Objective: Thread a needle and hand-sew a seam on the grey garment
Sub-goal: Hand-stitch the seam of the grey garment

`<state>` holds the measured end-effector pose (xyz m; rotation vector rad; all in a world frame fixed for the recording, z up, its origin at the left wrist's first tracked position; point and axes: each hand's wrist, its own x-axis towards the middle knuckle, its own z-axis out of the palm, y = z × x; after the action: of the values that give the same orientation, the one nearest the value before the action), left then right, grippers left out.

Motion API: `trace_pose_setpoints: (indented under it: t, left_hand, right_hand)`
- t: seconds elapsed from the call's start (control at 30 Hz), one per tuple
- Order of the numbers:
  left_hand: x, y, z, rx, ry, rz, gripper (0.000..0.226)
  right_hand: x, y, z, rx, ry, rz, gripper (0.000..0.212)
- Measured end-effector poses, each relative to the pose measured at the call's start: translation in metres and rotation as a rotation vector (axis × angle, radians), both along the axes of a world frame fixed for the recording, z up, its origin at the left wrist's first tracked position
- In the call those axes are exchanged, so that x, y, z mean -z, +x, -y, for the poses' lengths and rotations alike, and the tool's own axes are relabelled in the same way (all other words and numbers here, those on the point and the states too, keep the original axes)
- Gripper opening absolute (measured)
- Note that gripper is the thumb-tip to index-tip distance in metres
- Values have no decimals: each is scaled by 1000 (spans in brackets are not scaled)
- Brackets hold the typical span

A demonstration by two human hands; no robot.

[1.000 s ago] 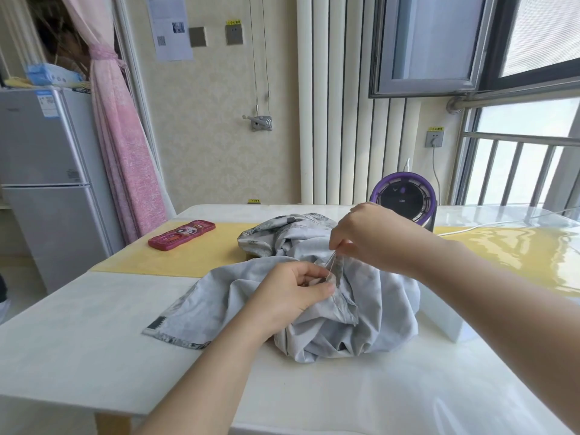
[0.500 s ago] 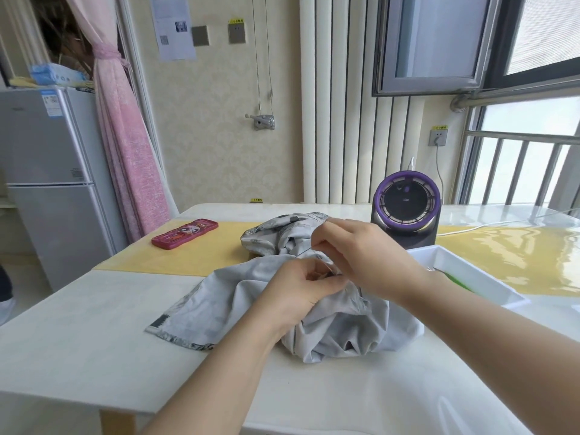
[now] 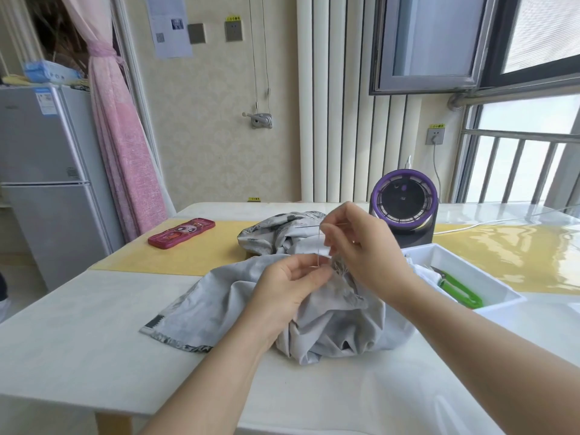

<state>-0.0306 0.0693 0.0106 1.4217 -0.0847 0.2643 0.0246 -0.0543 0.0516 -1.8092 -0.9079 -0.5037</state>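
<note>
A crumpled grey cloth garment (image 3: 329,318) lies heaped in the middle of the white desk (image 3: 78,340), with one printed hem spread flat toward the left. The left hand (image 3: 295,287) rests on top of the heap, its thumb and fingertips pinching a raised fold of the fabric. Just above and to its right, the right hand (image 3: 361,249) has its fingers curled, thumb and forefinger nipped on a thin metal needle (image 3: 309,226) that points leftward. A pale thread (image 3: 318,246) runs straight down from it to the pinched fold. The two hands are close together but not touching. Behind the garment a yellow mat (image 3: 188,255) carries a flat red phone case (image 3: 181,232). To the right stand a round purple-rimmed black fan (image 3: 403,202) and a shallow white plastic tray (image 3: 489,277) holding green-handled scissors (image 3: 458,290).
</note>
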Motion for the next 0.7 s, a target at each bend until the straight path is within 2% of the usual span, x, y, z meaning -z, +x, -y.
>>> trace_pose_setpoints:
  t: [0.07, 0.2, 0.37, 0.43, 0.5, 0.6, 0.7]
  left_hand:
    - [-2, -1, 0, 8, 1, 39, 7]
    - [-2, -2, -1, -20, -4, 101, 25]
    - [-2, -2, 2, 25, 47, 65, 25]
    - [-2, -2, 4, 16, 97, 54, 15]
    - [-1, -3, 8, 1, 191, 64, 13]
    - [0, -4, 12, -20, 400, 71, 21]
    - [0, -3, 14, -57, 397, 77, 23]
  right_hand:
    - [-2, 0, 1, -12, 16, -81, 18]
    - [-3, 3, 4, -54, 106, -300, 16]
    - [-11, -6, 2, -269, 285, -589, 15]
    - [-15, -12, 1, -368, 308, -659, 16]
    - [-19, -17, -1, -416, 302, -678, 16]
    - [-21, -23, -5, -413, 240, -603, 15]
    - [-19, -27, -9, -408, 184, -554, 15]
